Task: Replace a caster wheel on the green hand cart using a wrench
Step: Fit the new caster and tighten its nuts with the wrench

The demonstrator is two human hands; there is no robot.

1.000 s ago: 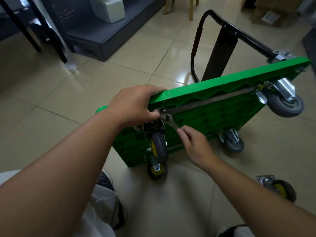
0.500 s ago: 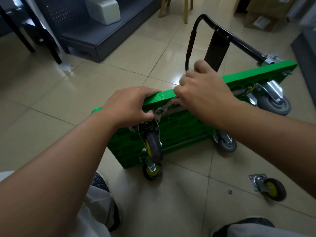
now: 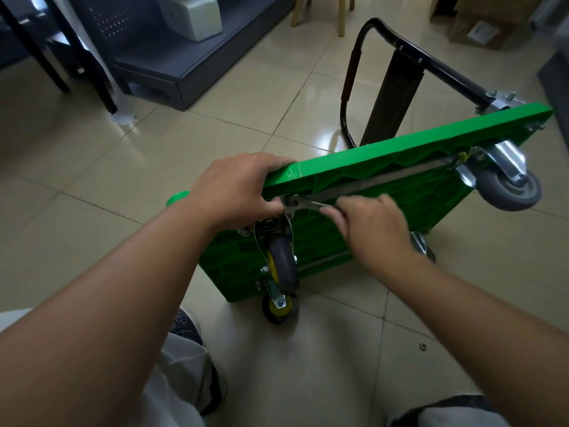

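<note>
The right hand [image 3: 369, 229] has swung back below the edge of the tipped green plastic hand cart [image 3: 400, 163], its grip pinching the flat steel wrench [image 3: 311, 204] just above the black-and-yellow caster wheel [image 3: 281, 263], while the left hand [image 3: 237, 189] clenches that edge, so likely another turn.

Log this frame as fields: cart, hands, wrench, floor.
cart: green, tipped on edge, underside toward camera
left hand: grips cart's top edge near the corner
right hand: holds wrench
wrench head: at the mount of the caster, just under the left hand's fingers
floor: small metal part lying loose
</note>
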